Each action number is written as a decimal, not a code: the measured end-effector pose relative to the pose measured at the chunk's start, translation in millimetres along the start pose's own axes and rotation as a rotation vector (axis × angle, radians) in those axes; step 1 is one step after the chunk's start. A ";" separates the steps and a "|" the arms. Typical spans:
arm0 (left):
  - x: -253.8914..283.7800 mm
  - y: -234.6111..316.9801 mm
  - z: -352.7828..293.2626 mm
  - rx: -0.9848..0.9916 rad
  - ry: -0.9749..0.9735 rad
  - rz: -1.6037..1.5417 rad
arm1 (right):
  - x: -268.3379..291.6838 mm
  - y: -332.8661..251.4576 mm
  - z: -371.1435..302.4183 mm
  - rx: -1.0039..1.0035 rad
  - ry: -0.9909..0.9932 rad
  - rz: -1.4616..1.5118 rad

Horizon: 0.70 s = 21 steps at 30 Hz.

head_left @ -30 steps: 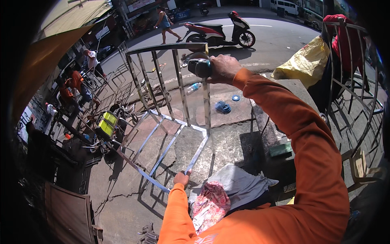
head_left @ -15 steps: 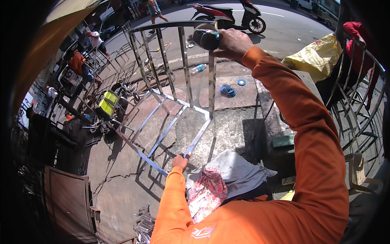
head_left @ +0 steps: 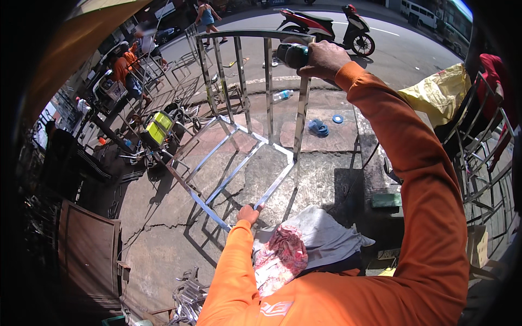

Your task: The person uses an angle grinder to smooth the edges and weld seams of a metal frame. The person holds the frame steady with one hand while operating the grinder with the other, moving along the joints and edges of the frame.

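Note:
A shiny metal chair frame (head_left: 269, 92) stands before me, with upright back slats under a curved top rail and a low seat frame of flat bars. My right hand (head_left: 326, 61) is closed around a dark green power tool that looks like an angle grinder (head_left: 293, 54). Its head is against or very near the top rail by the right post; exact contact is hard to make out. My left hand (head_left: 249, 214) grips the near end of the right seat bar (head_left: 274, 183). A grey cloth (head_left: 326, 233) and a pink patterned cloth (head_left: 285, 252) lie over my lap.
Blue coiled material (head_left: 318, 128), a blue ring (head_left: 337, 119) and a plastic bottle (head_left: 283, 96) lie beyond the frame. A yellow-green machine (head_left: 159, 128) stands left, a yellow sack (head_left: 440, 92) right. Past the kerb are a parked scooter (head_left: 326, 27) and a walking person (head_left: 206, 19).
My view has turned a little, so the scene sits further right and lower. The tool stays by the frame's top right corner. The walker has moved left against the street.

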<state>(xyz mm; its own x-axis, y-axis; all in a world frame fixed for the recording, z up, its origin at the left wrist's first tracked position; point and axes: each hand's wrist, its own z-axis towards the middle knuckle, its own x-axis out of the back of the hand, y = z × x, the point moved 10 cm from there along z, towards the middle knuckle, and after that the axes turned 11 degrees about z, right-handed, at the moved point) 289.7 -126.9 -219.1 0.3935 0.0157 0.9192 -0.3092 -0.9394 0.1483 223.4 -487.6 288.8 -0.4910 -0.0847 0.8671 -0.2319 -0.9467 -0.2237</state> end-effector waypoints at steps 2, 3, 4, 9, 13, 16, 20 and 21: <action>-2.0 -1.1 2.5 -0.004 0.005 -0.009 | -4.2 6.1 -4.4 -0.055 0.010 -0.029; -3.6 -4.2 3.8 0.016 0.004 -0.008 | -6.6 8.6 -6.5 -0.078 0.008 -0.036; -5.2 -4.1 5.3 0.004 0.003 -0.019 | -4.9 9.9 -9.4 -0.067 0.024 0.015; -15.7 -8.6 13.4 -0.009 -0.028 -0.064 | -4.5 18.1 -28.7 -0.042 -0.036 0.018; -16.7 -10.8 15.7 -0.006 -0.012 -0.045 | 11.4 27.6 -39.3 -0.058 0.016 0.002; -15.1 -5.1 11.5 -0.044 0.009 -0.031 | 14.3 32.6 -30.6 -0.075 0.013 0.063; -6.6 -2.3 0.8 -0.039 0.052 -0.012 | -3.7 29.1 -20.3 -0.045 0.040 0.139; -5.0 -2.2 -0.8 -0.037 0.048 -0.001 | -8.2 28.5 -21.3 -0.041 0.093 0.164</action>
<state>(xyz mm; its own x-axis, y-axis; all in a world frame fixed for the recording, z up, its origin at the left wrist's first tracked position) 287.7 -124.7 -223.8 0.3518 0.0339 0.9355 -0.3413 -0.9259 0.1619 203.0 -507.3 265.8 -0.6000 -0.2057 0.7731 -0.1752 -0.9091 -0.3778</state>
